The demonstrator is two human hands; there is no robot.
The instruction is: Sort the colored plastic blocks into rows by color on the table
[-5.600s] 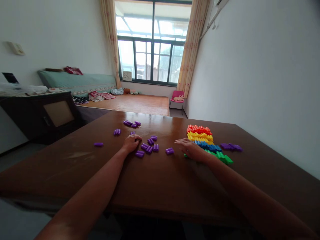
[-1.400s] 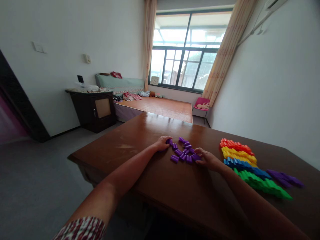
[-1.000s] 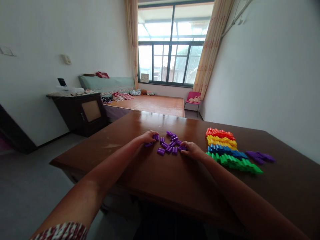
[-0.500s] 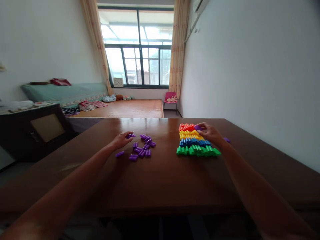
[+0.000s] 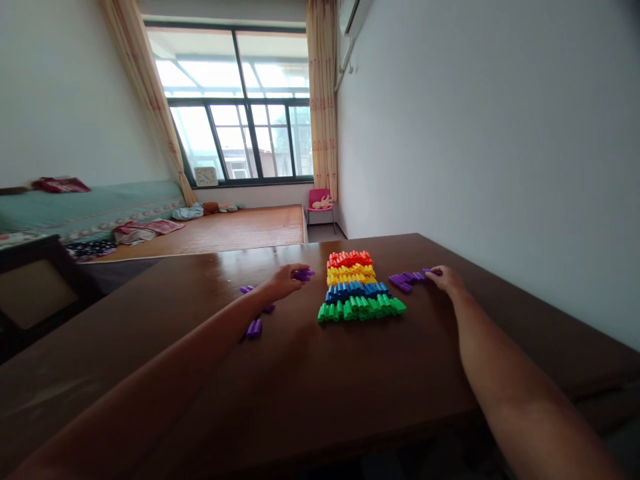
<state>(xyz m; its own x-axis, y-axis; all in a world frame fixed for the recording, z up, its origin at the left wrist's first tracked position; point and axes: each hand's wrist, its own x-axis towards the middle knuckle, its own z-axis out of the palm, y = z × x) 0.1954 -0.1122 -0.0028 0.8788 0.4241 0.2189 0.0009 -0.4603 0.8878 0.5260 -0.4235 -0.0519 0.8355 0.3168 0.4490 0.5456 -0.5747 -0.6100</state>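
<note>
My left hand [image 5: 284, 281] is closed around a few small purple plastic blocks [image 5: 303, 274], held just left of the colored rows. To the right of the rows, my right hand [image 5: 447, 278] pinches a purple block [image 5: 431, 271] at the end of a group of purple blocks [image 5: 401, 281] on the table. Between my hands lie rows of similar blocks: red [image 5: 350, 258] at the back, then yellow [image 5: 351, 274], blue [image 5: 356, 291] and green [image 5: 363, 308] nearest me. Loose purple blocks [image 5: 254, 329] lie beyond and beside my left forearm, which partly hides them.
The brown table [image 5: 310, 380] is glossy and runs close to the right wall. Behind it stand a wide bed [image 5: 240, 230] and a pink chair [image 5: 320, 198] with a soft toy. A dark cabinet [image 5: 33, 287] is at the left.
The view has turned to the right. My left hand has carried purple blocks from the loose pile toward the rows. My right hand has gone from above the rows to the purple group beyond them.
</note>
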